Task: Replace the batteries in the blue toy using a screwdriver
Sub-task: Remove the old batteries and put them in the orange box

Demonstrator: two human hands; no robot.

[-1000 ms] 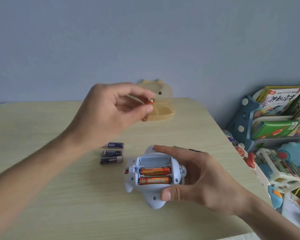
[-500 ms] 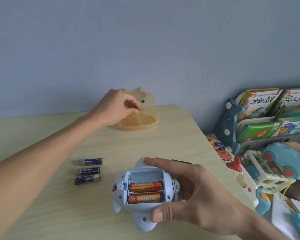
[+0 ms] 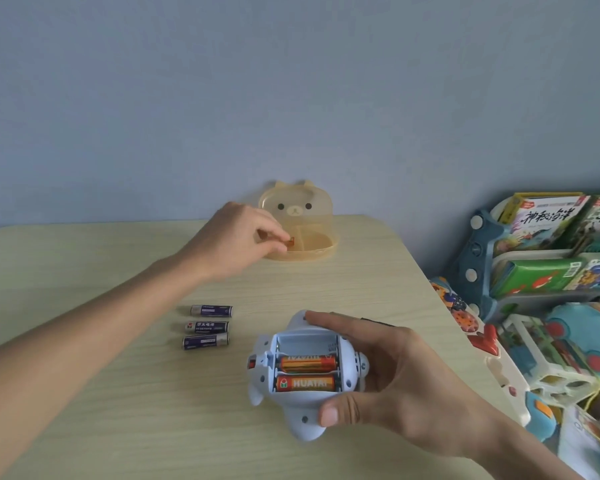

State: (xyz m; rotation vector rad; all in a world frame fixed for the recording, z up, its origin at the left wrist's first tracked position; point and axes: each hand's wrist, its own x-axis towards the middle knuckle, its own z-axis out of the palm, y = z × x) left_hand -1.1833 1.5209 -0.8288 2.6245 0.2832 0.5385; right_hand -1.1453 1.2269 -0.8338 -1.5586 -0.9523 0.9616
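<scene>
The pale blue toy (image 3: pixel 302 415) lies belly-up near the table's front, its battery bay uncovered. Two orange batteries (image 3: pixel 307 374) fill the nearer slots; the far slot is bare. My right hand (image 3: pixel 392 382) grips the toy from the right, thumb on its near end and forefinger along its far end. My left hand (image 3: pixel 238 242) reaches over the rim of the yellow bear box (image 3: pixel 326 252) and pinches a third orange battery (image 3: pixel 289 242) at the box's inside. Three purple batteries (image 3: pixel 208 327) lie in a row left of the toy.
The bear box's hinged lid (image 3: pixel 297 204) stands upright against the blue wall. A thin dark object (image 3: pixel 374 321) peeks out behind my right fingers. Right of the table's edge (image 3: pixel 440 306) stand a book rack (image 3: pixel 541 247) and plastic toys (image 3: pixel 548 348).
My left hand carried the orange battery away from the toy to the bear box and now lowers it inside. The right hand keeps hold of the toy.
</scene>
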